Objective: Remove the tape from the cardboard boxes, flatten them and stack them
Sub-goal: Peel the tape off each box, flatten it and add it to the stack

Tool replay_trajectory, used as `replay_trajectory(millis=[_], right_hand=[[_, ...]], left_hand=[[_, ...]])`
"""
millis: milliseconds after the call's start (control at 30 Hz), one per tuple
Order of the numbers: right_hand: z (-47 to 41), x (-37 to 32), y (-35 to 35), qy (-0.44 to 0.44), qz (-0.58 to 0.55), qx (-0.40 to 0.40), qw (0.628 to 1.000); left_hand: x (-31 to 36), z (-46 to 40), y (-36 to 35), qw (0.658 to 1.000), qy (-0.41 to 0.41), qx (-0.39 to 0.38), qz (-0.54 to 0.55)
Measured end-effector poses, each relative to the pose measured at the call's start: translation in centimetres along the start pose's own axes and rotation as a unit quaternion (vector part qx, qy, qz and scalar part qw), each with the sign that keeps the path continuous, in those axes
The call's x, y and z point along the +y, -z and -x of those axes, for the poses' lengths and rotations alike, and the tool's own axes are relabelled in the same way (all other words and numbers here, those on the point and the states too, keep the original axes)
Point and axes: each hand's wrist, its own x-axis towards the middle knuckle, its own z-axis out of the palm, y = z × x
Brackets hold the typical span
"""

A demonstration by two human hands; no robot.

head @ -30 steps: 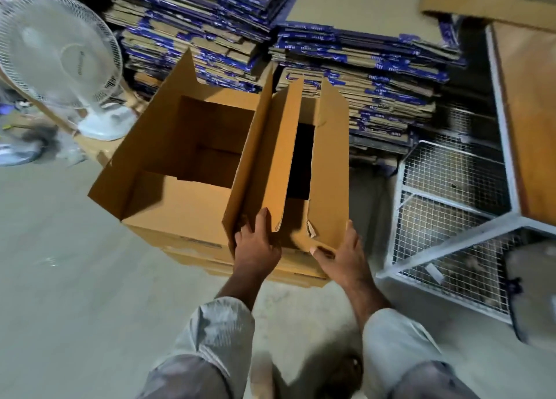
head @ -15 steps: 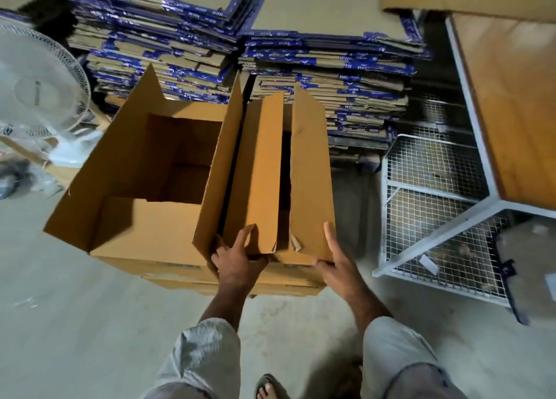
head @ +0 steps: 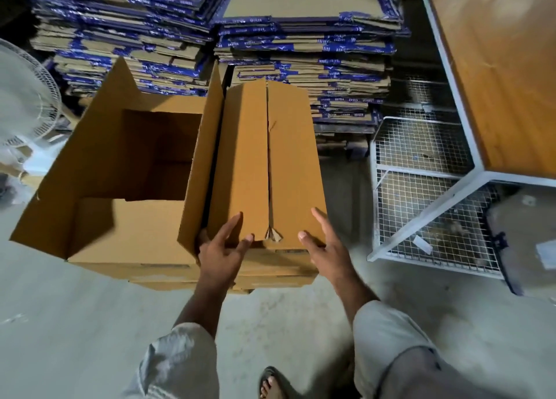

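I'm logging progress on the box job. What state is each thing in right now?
Open box: upright, flaps up, empty as far as visible.
Box being folded: two flaps brought together, seam nearly shut, no tape visible on it.
Left hand: open, fingers spread on the near flap edge.
Right hand: open, against the right flap.
Flattened boxes: stacked, blue tape on them.
Fan: upright; running or not, cannot tell.
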Motion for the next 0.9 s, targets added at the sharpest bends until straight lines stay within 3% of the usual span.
replay_trajectory(millis=[367, 733, 900], right_hand=[[3.9, -6.4, 5.6, 0.040, -0.034, 0.022, 0.998], [9.6, -12.0, 19.0, 0.151, 0.028, 0.165, 0.974], [11.7, -11.9, 27.1, 0.135, 0.052, 0.257, 0.956]], left_hand=[[9.7, 4.9, 2.7, 0.996, -0.069, 0.036, 0.043], [20.7, 9.6, -2.3, 0.966, -0.228, 0.029, 0.122], [27.2, 11.0, -7.7, 0.945, -0.297, -0.022, 0.135]])
